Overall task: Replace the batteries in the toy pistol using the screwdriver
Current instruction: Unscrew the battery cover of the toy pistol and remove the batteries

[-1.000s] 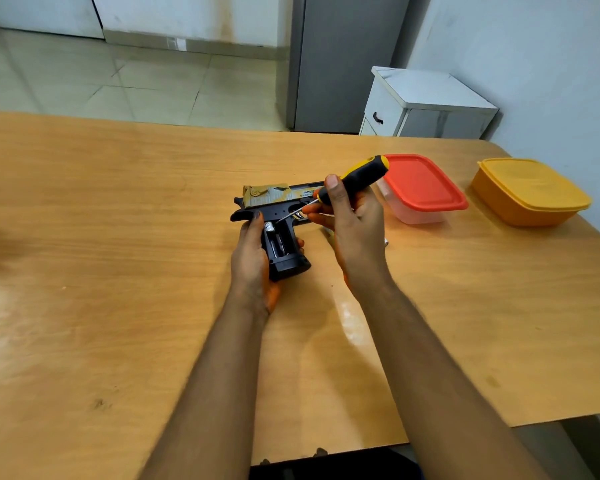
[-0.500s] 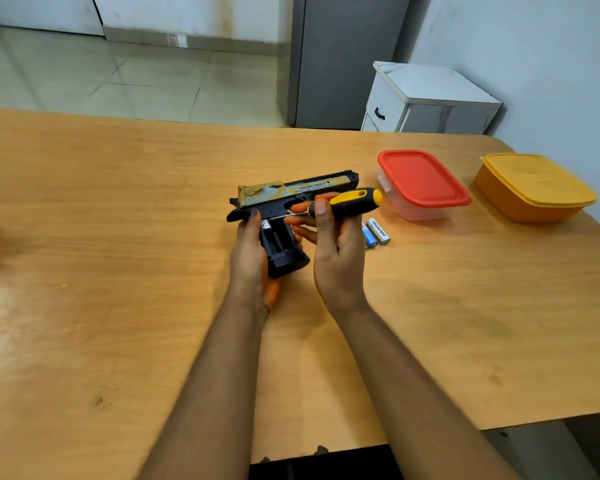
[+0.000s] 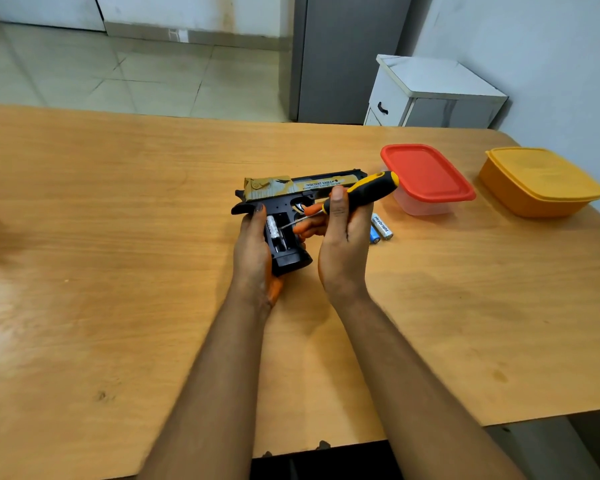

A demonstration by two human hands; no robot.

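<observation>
Left hand [image 3: 253,251]: fingers curled round the grip of the black and tan plastic toy pistol [image 3: 291,202], holding it above the wooden table [image 3: 118,237], as before.
Right hand [image 3: 343,244]: fingers wrapped round the yellow-and-black-handled screwdriver [image 3: 361,192].
Change: the screwdriver's tip now reaches into the open grip, at the white battery [image 3: 272,228].
Spare batteries [image 3: 380,228]: on the table, right of the hand.

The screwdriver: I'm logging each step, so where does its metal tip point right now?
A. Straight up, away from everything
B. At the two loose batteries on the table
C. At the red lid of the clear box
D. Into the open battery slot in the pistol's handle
D: the right hand holds the screwdriver with its thin shaft slanting down into the open slot of the toy pistol, beside a battery seated there.
</observation>
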